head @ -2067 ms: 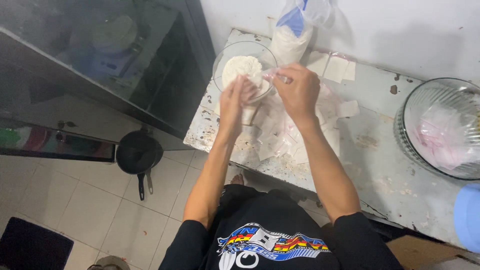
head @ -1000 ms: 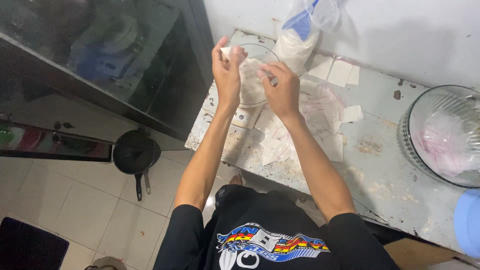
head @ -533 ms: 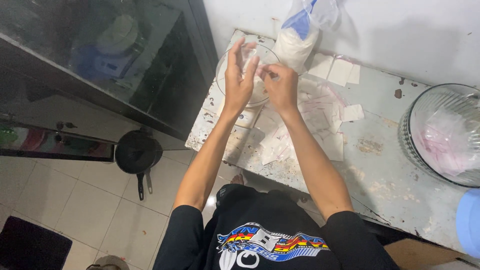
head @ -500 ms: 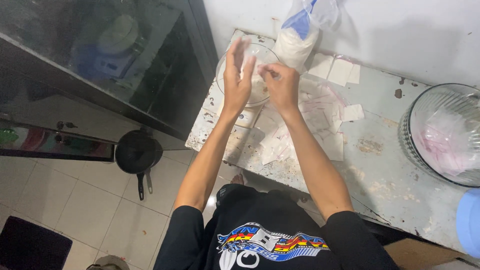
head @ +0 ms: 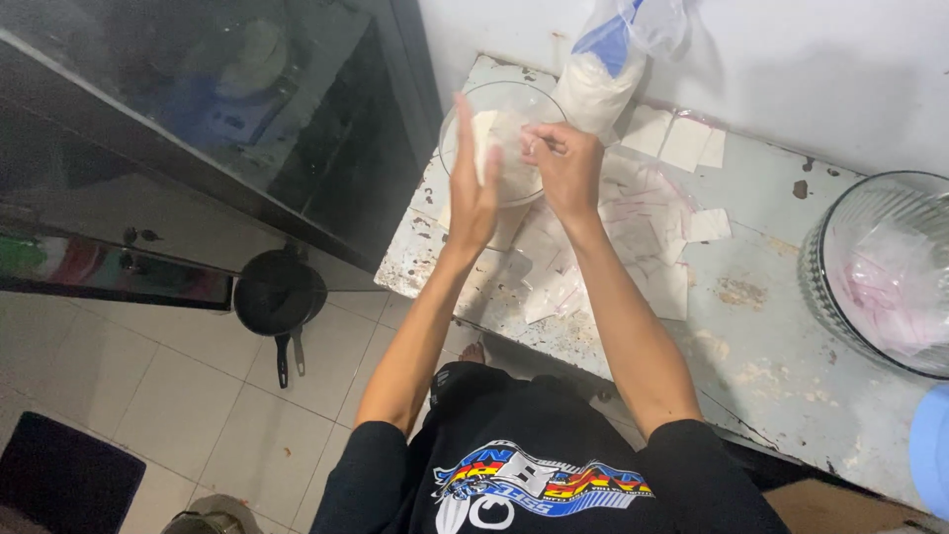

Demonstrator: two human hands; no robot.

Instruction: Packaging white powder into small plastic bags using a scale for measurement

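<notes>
White dough [head: 487, 138] sits pressed against your left hand [head: 473, 188], fingers straight and wide, just above the glass bowl [head: 457, 129]. Your right hand [head: 565, 168] pinches its edge with narrow curled fingers, near the flour bag [head: 596, 87].

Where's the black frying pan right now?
In the head view, the black frying pan sits on the white tiled floor at lower left, beside the worn white table and below the dark glass cabinet.
</notes>
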